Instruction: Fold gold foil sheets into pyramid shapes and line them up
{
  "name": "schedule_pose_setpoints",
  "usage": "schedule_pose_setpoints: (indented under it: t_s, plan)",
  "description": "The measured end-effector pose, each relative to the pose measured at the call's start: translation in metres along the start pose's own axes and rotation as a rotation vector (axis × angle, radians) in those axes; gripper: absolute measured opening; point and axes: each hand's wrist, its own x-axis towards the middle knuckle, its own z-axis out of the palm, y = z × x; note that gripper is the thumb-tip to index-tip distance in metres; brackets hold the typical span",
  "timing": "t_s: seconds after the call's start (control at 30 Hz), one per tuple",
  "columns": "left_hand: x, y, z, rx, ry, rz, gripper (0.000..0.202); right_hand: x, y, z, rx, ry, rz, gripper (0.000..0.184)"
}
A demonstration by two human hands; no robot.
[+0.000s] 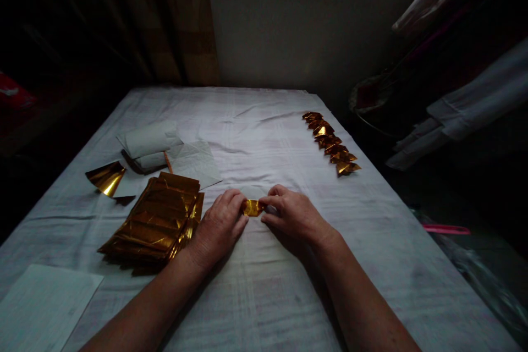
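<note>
A small folded piece of gold foil paper point(252, 208) is held between my two hands, low over the middle of the cloth. My left hand point(223, 219) pinches its left end, fingers curled and thumb underneath. At the other end, the thumb and fingers of my right hand point(291, 212) close on the foil. Just left of my left hand lies a thick stack of gold foil sheets point(154, 217). Several folded gold foil pieces point(330, 143) stand in a slanting row at the far right of the table.
A white cloth point(256, 121) with some wrinkles covers the table. Pale paper sheets point(196, 162) and a curled gold sheet point(108, 177) lie behind the stack; another pale sheet point(45, 305) is at the near left corner. Hanging clothes point(474, 99) and a pink strip point(446, 229) are beyond the right edge.
</note>
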Motion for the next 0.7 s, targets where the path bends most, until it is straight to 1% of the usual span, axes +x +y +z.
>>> schedule_pose_setpoints:
  t_s: [0.13, 0.27, 0.33, 0.43, 0.57, 0.7]
  plan:
    - [-0.001, -0.005, 0.004, 0.017, 0.061, -0.004, 0.023, 0.000, -0.008, -0.002, -0.076, -0.003, -0.001, 0.027]
    - [-0.002, -0.006, 0.003, 0.138, 0.118, -0.018, 0.022, 0.001, -0.017, -0.003, -0.121, 0.000, 0.026, 0.026]
    - [-0.001, -0.005, 0.000, 0.200, 0.099, -0.051, 0.020, 0.002, -0.020, -0.002, -0.136, 0.011, 0.050, 0.025]
    - [0.000, -0.002, -0.004, 0.249, 0.041, -0.085, 0.019, 0.002, -0.024, 0.000, -0.158, 0.026, 0.069, 0.024]
    - [0.000, -0.003, -0.005, 0.225, 0.022, -0.045, 0.019, 0.003, -0.028, 0.004, -0.194, 0.040, 0.084, 0.023]
    - [0.001, -0.005, -0.004, 0.224, -0.021, -0.028, 0.018, 0.005, -0.035, 0.006, -0.231, 0.017, 0.124, 0.025]
